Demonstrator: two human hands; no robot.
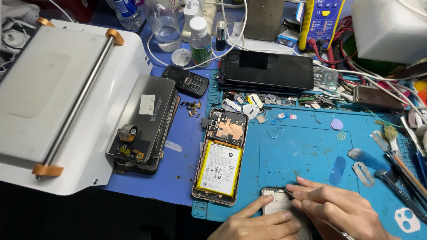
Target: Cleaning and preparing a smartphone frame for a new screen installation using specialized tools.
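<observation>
My left hand [255,224] rests at the bottom edge, its fingers lying on the left side of a small grey phone frame part [278,200] on the blue mat [311,146]. My right hand [338,209] lies over the part's right side, fingertips pressing at its top edge; a thin metal tool shows under the hand near the wrist. To the left of the hands lies an opened phone [221,156] with its yellow battery and circuit board exposed.
A stack of screen panels [144,120] lies on a white machine [58,98] at left. Black phones [267,70], a keypad phone [187,81], bottles [200,40], a yellow multimeter [320,20], cables, razor blades [364,173], brushes and tweezers crowd the back and right.
</observation>
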